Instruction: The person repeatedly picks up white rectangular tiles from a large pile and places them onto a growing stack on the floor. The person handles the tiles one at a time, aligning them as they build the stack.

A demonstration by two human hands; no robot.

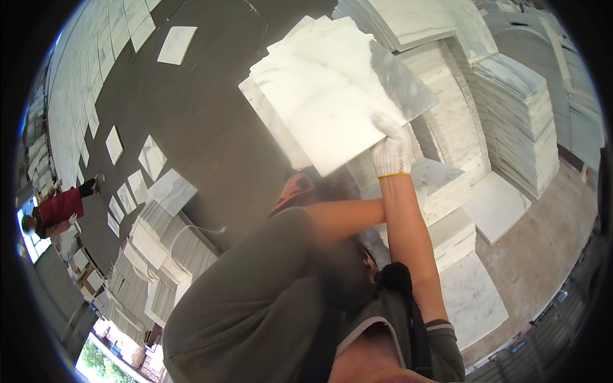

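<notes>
My right hand, in a white knit glove with a yellow cuff edge, grips the near right corner of a white marble tile. Its thumb lies over the top face; the other fingers are mostly hidden. Under that tile, more square tiles fan out at different angles, a grey-veined tile showing at the right. From the left, my other forearm passes behind the right one. Only a sliver of my left hand shows, beside a grey-veined tile on a low stack; its fingers are hidden.
Tall tile stacks stand at the right, with loose tiles beside them. More stacks stand at the left. Single tiles lie on the dark floor. A person in red is at the far left. My shoe is below the tiles.
</notes>
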